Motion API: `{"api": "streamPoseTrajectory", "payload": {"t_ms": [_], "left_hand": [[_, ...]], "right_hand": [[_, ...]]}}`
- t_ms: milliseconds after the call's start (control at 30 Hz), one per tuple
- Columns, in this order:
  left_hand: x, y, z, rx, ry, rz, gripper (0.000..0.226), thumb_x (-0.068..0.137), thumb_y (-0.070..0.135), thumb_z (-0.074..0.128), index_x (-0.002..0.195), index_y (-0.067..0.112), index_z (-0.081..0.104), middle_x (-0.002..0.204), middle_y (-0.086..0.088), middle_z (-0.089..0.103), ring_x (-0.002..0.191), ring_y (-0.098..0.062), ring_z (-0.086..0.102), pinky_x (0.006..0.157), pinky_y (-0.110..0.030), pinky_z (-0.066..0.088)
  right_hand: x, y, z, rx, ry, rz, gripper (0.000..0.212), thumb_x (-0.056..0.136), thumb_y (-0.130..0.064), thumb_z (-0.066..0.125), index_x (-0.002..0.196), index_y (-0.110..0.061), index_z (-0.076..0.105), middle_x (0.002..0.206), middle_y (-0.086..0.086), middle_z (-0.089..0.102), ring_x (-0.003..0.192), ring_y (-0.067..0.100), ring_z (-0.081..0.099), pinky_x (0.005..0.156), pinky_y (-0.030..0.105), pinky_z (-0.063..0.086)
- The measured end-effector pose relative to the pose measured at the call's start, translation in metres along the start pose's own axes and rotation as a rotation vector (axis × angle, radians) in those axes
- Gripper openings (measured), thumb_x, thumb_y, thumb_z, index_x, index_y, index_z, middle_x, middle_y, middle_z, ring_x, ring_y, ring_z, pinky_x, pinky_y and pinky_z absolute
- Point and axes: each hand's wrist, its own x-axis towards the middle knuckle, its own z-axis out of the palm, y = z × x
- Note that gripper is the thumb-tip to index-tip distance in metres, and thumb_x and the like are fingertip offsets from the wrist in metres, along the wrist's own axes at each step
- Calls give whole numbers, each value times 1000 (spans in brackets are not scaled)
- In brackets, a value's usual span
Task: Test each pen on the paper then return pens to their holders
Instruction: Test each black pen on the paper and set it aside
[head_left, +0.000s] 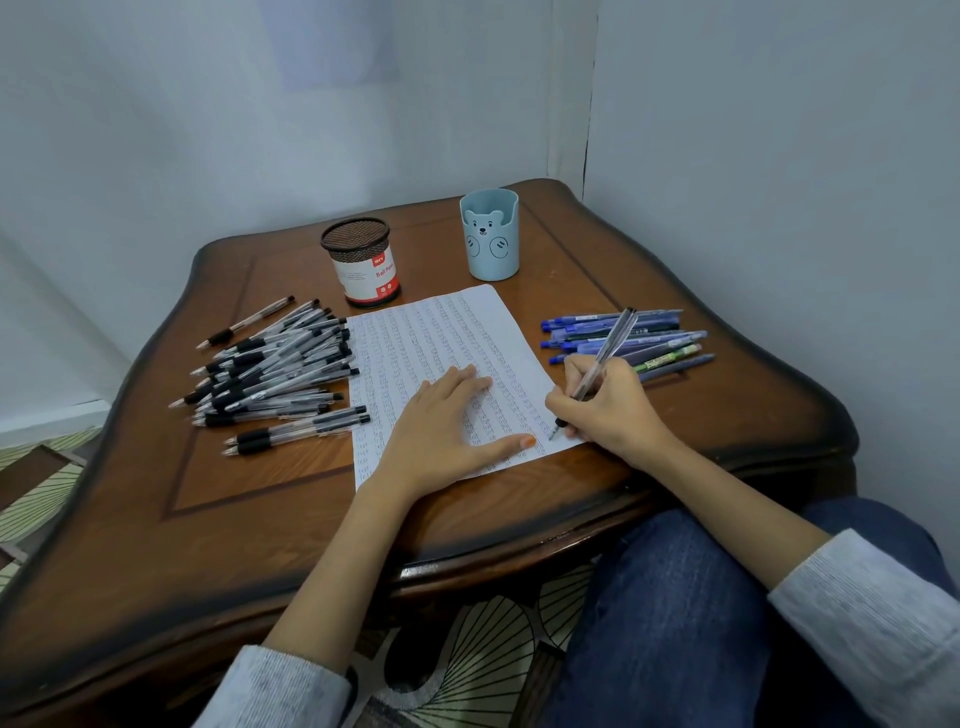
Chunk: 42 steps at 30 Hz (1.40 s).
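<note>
Right hand grips pen; left hand presses paper.

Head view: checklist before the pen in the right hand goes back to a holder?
1. Right hand grips the clear-barrelled pen with black grip: ok.
2. Pen tip at the near right corner of the white written-on paper sheet: ok.
3. Mark from this pen on the sheet: cannot tell, too small.
4. Left hand flat on the sheet, steadying it: ok.
5. Black mesh holder with red and white label and light blue bear-face cup upright, tops open: ok.
6. Which holder this pen belongs in: cannot tell; it resembles the pile of clear pens left of the sheet.
</note>
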Motion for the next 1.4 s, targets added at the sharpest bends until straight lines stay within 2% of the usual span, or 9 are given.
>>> {"api": "streamPoseTrajectory", "payload": {"t_ms": [167, 333, 467, 733, 900, 1067, 1167, 1300, 1400], "left_hand": [[-1, 1, -1, -16, 12, 0, 90, 70, 78, 52, 144, 28, 39, 156, 10, 27, 144, -8, 17, 119, -37, 13], [-1, 1, 0, -14, 7, -3, 88, 71, 76, 54, 143, 28, 39, 155, 11, 27, 144, -8, 18, 119, -38, 14], [-1, 2, 0, -14, 6, -2, 88, 71, 76, 54, 143, 28, 39, 155, 11, 27, 144, -9, 18, 119, -37, 13], [-1, 1, 0, -12, 0, -1, 91, 69, 78, 51, 144, 28, 39, 156, 10, 27, 144, -9, 18, 119, -37, 13], [0, 1, -1, -16, -4, -7, 93, 67, 80, 48, 144, 28, 38, 156, 11, 26, 144, -9, 17, 119, -38, 12], [0, 1, -1, -15, -7, -7, 91, 69, 79, 50, 144, 28, 38, 156, 11, 26, 144, -9, 18, 118, -37, 12], [0, 1, -1, -14, 4, -8, 88, 71, 77, 54, 143, 28, 39, 155, 11, 27, 144, -8, 18, 119, -37, 14], [0, 1, -1, -16, 0, -11, 89, 71, 77, 54, 143, 29, 39, 156, 12, 26, 144, -8, 17, 118, -36, 12], [0, 0, 0, -17, 0, -13, 89, 70, 78, 53, 143, 29, 38, 156, 12, 26, 144, -8, 17, 118, -36, 11]], "right_hand": [[1, 1, -2, 52, 4, 24, 30, 82, 5, 61, 63, 12, 40, 58, 36, 45, 39, 17, 58, 39, 22, 41], [1, 1, -1, 27, -11, 19, 30, 82, 4, 61, 63, 12, 40, 60, 33, 46, 40, 16, 58, 41, 23, 41], [1, 2, -2, 47, -2, 41, 29, 81, 6, 61, 62, 11, 40, 58, 24, 46, 39, 19, 57, 39, 23, 41], [2, 2, -2, 48, -11, 46, 28, 81, 6, 61, 60, 6, 43, 58, 32, 46, 42, 22, 60, 40, 22, 43], [2, 2, -1, 74, 27, 36, 31, 81, 8, 59, 58, -2, 41, 54, 17, 42, 36, 16, 54, 40, 16, 40], [4, 2, -1, 55, 11, 28, 30, 81, 7, 60, 58, 0, 44, 55, 21, 46, 42, 23, 56, 43, 13, 42], [3, 3, 0, 41, 39, 1, 27, 80, 7, 60, 60, 10, 42, 55, 30, 45, 39, 24, 55, 42, 18, 41], [3, 4, 0, 33, 46, -22, 29, 79, 9, 59, 58, 8, 38, 55, 31, 40, 44, 34, 51, 47, 27, 40], [3, 3, -1, 149, 23, 39, 30, 85, 4, 60, 60, 2, 43, 53, 22, 43, 36, 22, 50, 41, 19, 37]]}}
